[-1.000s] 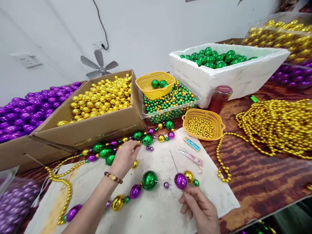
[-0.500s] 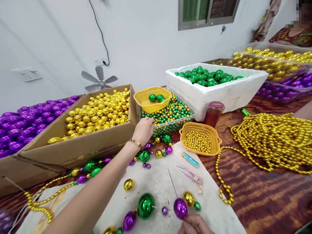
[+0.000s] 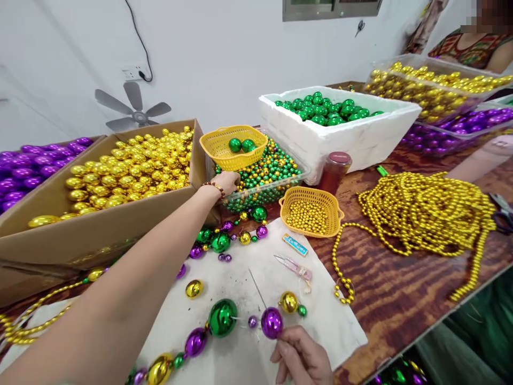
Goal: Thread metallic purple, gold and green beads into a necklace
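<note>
Left hand [image 3: 227, 183] moved from white cloth [image 3: 244, 353] to clear plastic tub [image 3: 276, 184] of small green-and-gold beads [image 3: 280, 164], grip indeterminable | right hand [image 3: 302, 354] pinching glossy purple ball's [image 3: 272, 323] lower edge, over cloth

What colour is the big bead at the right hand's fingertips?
Shiny purple: the big bead at the right hand shows best in the head view.

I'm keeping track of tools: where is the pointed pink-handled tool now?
The pink-handled tool lies right of centre in the head view, on the white cloth, just below the blue packet.
</note>
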A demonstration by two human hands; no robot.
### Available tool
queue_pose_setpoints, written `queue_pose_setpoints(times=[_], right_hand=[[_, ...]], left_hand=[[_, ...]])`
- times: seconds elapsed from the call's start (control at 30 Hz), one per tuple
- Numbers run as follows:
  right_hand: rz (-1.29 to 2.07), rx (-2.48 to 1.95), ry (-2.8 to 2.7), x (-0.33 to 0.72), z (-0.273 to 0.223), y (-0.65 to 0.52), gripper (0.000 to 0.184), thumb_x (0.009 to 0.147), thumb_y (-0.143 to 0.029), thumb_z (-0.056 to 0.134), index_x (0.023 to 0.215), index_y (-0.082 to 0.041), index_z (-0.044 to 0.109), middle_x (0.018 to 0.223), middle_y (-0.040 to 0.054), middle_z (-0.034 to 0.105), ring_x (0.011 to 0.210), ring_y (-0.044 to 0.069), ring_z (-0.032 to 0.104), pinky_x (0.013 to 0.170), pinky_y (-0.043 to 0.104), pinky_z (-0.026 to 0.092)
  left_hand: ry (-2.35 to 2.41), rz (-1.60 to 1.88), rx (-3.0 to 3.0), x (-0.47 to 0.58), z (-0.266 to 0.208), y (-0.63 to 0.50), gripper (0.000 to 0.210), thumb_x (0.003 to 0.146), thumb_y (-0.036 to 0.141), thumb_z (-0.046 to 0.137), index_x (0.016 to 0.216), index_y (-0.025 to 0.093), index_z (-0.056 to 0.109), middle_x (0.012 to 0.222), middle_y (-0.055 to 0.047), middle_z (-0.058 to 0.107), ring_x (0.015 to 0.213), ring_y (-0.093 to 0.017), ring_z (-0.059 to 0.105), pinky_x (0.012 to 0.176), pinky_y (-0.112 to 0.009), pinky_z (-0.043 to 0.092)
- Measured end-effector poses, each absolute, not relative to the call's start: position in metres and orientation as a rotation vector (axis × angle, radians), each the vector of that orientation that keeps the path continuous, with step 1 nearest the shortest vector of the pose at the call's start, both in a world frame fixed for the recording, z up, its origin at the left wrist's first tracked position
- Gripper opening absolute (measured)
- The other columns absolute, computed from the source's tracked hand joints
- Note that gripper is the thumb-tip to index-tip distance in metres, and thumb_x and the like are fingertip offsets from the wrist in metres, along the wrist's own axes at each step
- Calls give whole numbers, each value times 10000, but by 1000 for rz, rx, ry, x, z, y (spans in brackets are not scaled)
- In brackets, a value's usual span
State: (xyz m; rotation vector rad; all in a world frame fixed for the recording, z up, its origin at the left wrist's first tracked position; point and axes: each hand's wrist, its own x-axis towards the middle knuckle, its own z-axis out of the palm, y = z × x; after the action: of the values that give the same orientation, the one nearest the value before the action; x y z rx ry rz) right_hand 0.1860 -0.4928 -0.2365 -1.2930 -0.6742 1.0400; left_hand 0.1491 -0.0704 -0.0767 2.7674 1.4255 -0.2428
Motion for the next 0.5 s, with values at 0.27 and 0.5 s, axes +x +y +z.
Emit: queue_pose_setpoints(times=[0.27, 0.5], right_hand=[[1014, -1238, -754, 192, -223, -492, 315, 907, -427, 540, 771, -155, 621, 625, 23, 655, 401, 86, 549, 412, 175, 396], [1046, -1197, -670, 192, -217, -494, 300, 900, -416, 570, 765, -152, 607, 623, 19, 656, 421, 84, 558, 438, 175, 402]], left_hand=[[1394, -105, 2807, 153, -78, -68, 191, 713, 156, 653, 892, 183, 713, 931, -84, 722, 967, -255, 643, 825, -300, 471], [1473, 339, 2786, 148, -69, -87, 255, 774, 184, 576, 1000, 121, 675, 982, -122, 696, 986, -264, 615, 890, -349, 451]])
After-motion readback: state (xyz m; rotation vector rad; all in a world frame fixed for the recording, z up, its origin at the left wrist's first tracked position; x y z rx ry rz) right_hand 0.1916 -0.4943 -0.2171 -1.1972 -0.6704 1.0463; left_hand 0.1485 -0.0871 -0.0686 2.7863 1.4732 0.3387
